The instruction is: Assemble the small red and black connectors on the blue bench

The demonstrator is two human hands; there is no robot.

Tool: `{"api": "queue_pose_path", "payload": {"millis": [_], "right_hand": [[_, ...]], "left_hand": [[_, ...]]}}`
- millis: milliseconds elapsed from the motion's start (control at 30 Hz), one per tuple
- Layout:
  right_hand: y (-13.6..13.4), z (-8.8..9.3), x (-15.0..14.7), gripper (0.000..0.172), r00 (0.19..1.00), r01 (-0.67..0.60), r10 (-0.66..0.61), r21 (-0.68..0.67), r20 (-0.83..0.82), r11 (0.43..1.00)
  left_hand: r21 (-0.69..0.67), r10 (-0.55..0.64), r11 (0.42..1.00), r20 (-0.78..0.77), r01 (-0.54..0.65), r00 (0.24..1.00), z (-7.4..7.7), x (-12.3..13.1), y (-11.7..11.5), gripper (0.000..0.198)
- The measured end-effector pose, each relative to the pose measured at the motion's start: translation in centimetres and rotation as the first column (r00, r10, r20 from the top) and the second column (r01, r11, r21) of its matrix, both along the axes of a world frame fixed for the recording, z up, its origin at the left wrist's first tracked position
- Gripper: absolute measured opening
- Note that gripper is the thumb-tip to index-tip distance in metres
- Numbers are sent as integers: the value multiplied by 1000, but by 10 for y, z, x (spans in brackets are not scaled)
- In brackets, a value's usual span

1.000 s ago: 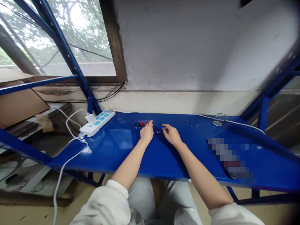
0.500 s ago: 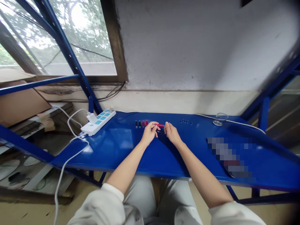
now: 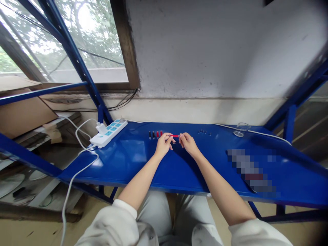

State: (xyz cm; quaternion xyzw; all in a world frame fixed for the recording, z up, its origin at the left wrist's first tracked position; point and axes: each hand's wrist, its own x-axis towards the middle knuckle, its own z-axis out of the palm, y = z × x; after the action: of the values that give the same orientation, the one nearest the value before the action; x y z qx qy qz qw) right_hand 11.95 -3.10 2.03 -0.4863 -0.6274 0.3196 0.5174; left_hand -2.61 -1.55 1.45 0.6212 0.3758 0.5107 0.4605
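Note:
Over the middle of the blue metal table (image 3: 133,160) my two hands meet on a small red plug-like piece (image 3: 175,136). My left hand (image 3: 164,144) pinches its left end and my right hand (image 3: 188,142) pinches its right end, holding it level just above the surface. A short row of black and red upright pieces (image 3: 155,134) stands just left of my left hand. A few tiny dark parts (image 3: 203,132) lie to the right of my right hand.
A white and blue power strip (image 3: 108,132) with white cables sits at the table's back left. A small clear glass dish (image 3: 240,130) and a white cable lie at the back right. A blurred flat object (image 3: 252,172) rests on the right. Blue frame bars flank both sides.
A second ago both hands lay low on the table. They have since lifted and come together, pinching the red piece between them. Little differs from half a second ago.

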Motion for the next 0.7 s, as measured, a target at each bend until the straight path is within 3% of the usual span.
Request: {"api": "queue_pose_path", "payload": {"millis": [200, 433, 633, 700], "right_hand": [[3, -2, -2, 29, 994, -79, 78, -7, -82, 997], [1, -1, -4, 31, 990, -124, 122, -18, -63, 992], [2, -1, 0, 30, 996, -79, 79, -2, -38, 997], [2, -1, 1, 30, 997, -50, 49, -6, -57, 999]], "left_hand": [[-4, 99, 995, -30, -99, 995, 4, -3, 0, 36], [-4, 70, 998, -21, -70, 997, 6, -2, -2, 36], [-9, 288, 957, 128, -289, 949, 10, -6, 0, 36], [-33, 303, 953, 142, -302, 942, 10, -8, 1, 35]]}}
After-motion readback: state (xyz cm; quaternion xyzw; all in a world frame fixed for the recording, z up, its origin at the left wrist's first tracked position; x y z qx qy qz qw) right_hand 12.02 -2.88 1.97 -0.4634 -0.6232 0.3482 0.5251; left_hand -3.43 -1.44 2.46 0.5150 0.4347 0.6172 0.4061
